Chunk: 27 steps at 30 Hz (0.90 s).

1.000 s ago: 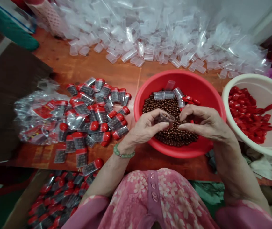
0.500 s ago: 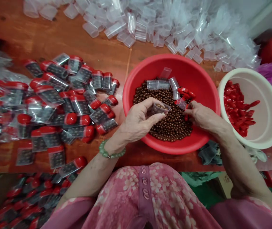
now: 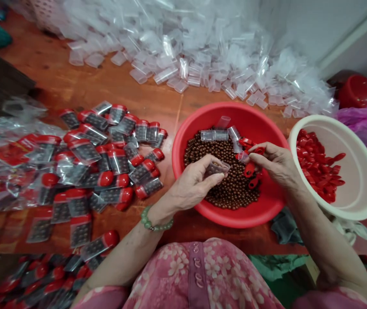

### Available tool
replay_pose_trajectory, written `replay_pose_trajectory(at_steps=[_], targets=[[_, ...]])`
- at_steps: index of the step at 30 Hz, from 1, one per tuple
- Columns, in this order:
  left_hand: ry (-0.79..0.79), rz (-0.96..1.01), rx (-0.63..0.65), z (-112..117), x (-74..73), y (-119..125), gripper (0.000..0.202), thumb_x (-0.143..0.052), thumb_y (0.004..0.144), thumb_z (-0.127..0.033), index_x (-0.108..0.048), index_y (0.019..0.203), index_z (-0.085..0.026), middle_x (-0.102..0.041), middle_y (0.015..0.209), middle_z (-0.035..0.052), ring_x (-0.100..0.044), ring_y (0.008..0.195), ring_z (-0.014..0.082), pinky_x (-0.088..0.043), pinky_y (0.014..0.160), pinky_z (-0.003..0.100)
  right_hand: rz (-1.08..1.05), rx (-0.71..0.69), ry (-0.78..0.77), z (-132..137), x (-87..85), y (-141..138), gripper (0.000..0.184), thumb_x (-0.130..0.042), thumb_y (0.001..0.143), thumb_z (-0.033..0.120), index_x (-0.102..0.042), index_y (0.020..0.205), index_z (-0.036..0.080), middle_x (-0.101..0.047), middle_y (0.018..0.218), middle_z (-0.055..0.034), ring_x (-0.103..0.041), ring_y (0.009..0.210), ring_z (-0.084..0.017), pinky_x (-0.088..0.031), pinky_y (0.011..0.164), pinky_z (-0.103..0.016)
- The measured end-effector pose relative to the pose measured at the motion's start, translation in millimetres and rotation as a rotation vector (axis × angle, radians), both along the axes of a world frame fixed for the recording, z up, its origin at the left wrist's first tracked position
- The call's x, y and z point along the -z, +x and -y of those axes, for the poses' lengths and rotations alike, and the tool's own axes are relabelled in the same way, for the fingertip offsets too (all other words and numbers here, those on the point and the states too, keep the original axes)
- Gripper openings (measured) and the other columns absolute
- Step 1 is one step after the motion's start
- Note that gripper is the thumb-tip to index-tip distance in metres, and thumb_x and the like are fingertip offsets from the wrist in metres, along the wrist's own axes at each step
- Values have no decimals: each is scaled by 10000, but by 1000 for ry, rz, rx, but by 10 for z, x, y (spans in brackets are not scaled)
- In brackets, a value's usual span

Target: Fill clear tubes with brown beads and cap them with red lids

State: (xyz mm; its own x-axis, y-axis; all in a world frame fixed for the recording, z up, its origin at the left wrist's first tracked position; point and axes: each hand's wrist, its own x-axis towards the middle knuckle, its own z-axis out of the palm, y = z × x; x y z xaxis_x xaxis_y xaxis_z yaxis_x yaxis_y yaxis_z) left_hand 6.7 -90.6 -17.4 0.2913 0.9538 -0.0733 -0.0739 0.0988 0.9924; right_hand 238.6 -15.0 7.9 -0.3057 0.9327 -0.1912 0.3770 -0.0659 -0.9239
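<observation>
My left hand (image 3: 191,182) is closed on a small clear plastic container (image 3: 217,167) with brown balls inside, tilted over the red basin (image 3: 186,124). Beneath it lies a heap of shiny brown balls (image 3: 231,189). Between the thumb and fingers of my right hand (image 3: 273,163) is a red plastic cap (image 3: 258,150). Several more red caps (image 3: 249,168) lie just under those fingers, on the balls. Beside them, inside the basin, rest a few empty clear containers (image 3: 214,135).
To the right stands a white basin (image 3: 360,184) with many red caps (image 3: 315,165). Filled, red-capped containers (image 3: 117,161) are piled on the wooden table (image 3: 167,103) at left. Along the back spreads a heap of empty clear containers (image 3: 196,64). More filled ones (image 3: 51,279) lie below the table edge.
The camera view has shifted, so the table's things sit lower in the picture. My right hand has lifted from among the red caps with one in its fingers. My left hand keeps its container.
</observation>
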Motion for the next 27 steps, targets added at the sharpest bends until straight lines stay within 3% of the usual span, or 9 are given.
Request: replay_pose_trajectory(at_steps=[4, 7, 9, 12, 14, 17, 20, 23, 27], targets=[[-33, 99, 15, -11, 11, -7, 247, -657, 909, -351, -643, 1078, -172, -712, 1094, 93, -673, 1008, 187, -529, 882, 325, -288, 104, -81, 48, 4, -298, 303, -762, 803, 455, -627, 920, 209, -741, 809, -11, -580, 528, -87, -494, 516, -215], [-78, 233, 23, -22, 14, -22, 286, -722, 869, -388, -643, 1031, -166, -692, 978, 58, -649, 890, 147, -520, 846, 296, -239, 62, -34, 110, 23, -435, 250, -711, 859, 437, -628, 931, 212, -738, 796, -13, -599, 535, -100, -519, 527, -229], [-108, 300, 18, -27, 14, -31, 315, -754, 849, -406, -640, 1008, -159, -669, 921, 36, -624, 825, 125, -512, 807, 278, -49, 34, 150, 155, 45, -470, 201, -663, 904, 403, -642, 976, 216, -745, 816, -30, -647, 599, -132, -558, 588, -264], [-155, 369, 3, -29, 17, -37, 340, -785, 829, -404, -642, 1008, -153, -661, 915, 28, -617, 825, 117, -502, 799, 264, 238, -72, 569, 195, 97, -457, 180, -570, 971, 330, -661, 1078, 217, -769, 976, -83, -731, 820, -190, -606, 777, -327], [-189, 413, -10, -27, 20, -37, 347, -793, 825, -395, -644, 1020, -150, -667, 929, 26, -619, 837, 112, -499, 815, 258, 298, -231, 795, 200, 128, -433, 246, -481, 1019, 305, -638, 1182, 207, -760, 1077, -107, -737, 948, -214, -611, 858, -356], [-195, 453, -41, -23, 21, -40, 330, -798, 830, -368, -649, 1027, -148, -677, 945, 21, -619, 865, 100, -488, 851, 240, 353, -478, 972, 195, 135, -412, 430, -389, 1056, 375, -507, 1403, 149, -719, 1105, -158, -717, 983, -244, -632, 825, -379], [-181, 463, -51, -20, 8, -49, 312, -805, 829, -353, -653, 1011, -150, -686, 957, 18, -622, 917, 99, -477, 883, 226, 476, -611, 1009, 202, 83, -392, 626, -419, 1040, 427, -311, 1551, 82, -659, 1166, -213, -699, 998, -277, -647, 781, -396], [-194, 482, -23, -18, -17, -64, 324, -813, 820, -361, -647, 1006, -153, -679, 951, 11, -620, 883, 92, -485, 855, 225, 555, -701, 993, 214, 20, -317, 670, -443, 1021, 223, -163, 1614, 83, -625, 1268, -231, -676, 1111, -282, -644, 825, -380], [-206, 467, 12, -12, -44, -89, 320, -797, 834, -372, -630, 1007, -161, -681, 950, 16, -629, 843, 92, -492, 837, 238, 557, -716, 1001, 196, 4, -185, 715, -441, 950, 34, -215, 1616, 157, -687, 1230, -166, -692, 1099, -259, -625, 879, -388]])
